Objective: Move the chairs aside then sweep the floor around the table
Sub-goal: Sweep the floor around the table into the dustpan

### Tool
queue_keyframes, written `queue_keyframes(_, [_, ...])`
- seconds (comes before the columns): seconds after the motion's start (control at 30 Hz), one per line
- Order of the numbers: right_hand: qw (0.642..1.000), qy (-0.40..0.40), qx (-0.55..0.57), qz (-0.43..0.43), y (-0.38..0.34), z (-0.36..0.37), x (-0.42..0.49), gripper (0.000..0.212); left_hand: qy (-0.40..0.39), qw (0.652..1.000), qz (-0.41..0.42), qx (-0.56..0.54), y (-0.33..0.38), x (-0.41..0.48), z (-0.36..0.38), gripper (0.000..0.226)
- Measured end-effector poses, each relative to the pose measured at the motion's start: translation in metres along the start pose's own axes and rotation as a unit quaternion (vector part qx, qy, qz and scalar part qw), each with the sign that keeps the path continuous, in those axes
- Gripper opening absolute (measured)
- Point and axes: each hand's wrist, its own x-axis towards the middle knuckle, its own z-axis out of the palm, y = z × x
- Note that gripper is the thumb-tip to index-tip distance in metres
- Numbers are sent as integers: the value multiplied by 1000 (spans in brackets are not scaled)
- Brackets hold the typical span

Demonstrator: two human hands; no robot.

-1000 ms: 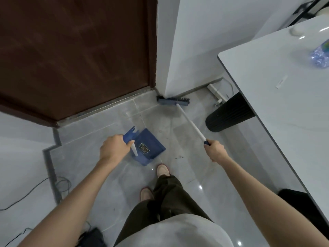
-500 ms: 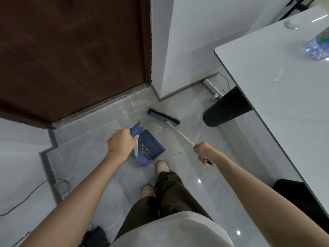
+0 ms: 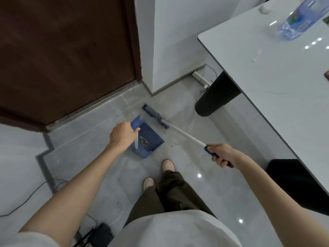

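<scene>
A blue dustpan (image 3: pixel 148 142) stands on the grey tiled floor (image 3: pixel 179 107) just ahead of my feet. My left hand (image 3: pixel 122 134) grips its white upright handle from the left. My right hand (image 3: pixel 221 154) holds the blue grip at the end of a broom. The broom's white stick (image 3: pixel 185 135) runs up and left to its dark brush head (image 3: pixel 154 116), which lies on the floor right beside the dustpan's far edge. A few dark crumbs (image 3: pixel 174 144) lie on the tile to the right of the pan. No chair is in view.
The white table (image 3: pixel 277 82) fills the right side, on a black ribbed leg (image 3: pixel 215 98). A water bottle (image 3: pixel 299 20) stands on it. A brown door (image 3: pixel 62 54) and a white wall corner (image 3: pixel 170 47) are ahead. A power strip (image 3: pixel 200 78) lies by the wall; cables (image 3: pixel 26 200) trail at left.
The broom head has been drawn from the wall corner back across the floor to the dustpan's edge. My right hand pulled back and right; my left hand kept hold of the dustpan.
</scene>
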Motion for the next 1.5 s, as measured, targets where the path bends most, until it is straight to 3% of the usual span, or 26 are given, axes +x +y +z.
queue_keyframes(0.27, [986,150,-65,-37,57,-13,39,37,-20,997,54,53,14,-33,18,36])
queue_keyframes(0.43, [982,170,-87,4,87,-45,69,38,-45,992,63,95,37,-47,46,38])
queue_keyframes(0.67, [984,97,-144,31,115,-64,67,38,-40,992,48,111,71,-57,71,39])
queue_keyframes(0.83, [986,-23,-163,16,132,-60,31,27,-34,995,30,89,114,-64,84,34])
queue_keyframes(0.93, [992,-104,-61,31,134,-74,10,15,-31,996,33,82,134,-70,90,33])
queue_keyframes(1.0, [992,-123,0,39,138,-88,0,38,-24,997,27,70,139,-76,93,32])
queue_keyframes(1.1, [994,-110,20,10,148,-100,-15,48,-11,997,10,71,133,-85,94,34])
queue_keyframes(1.37, [996,26,33,-73,202,-113,-3,37,29,993,20,110,112,-131,115,38])
queue_keyframes(1.5, [992,102,1,-75,211,-131,34,34,46,993,22,110,112,-149,126,38])
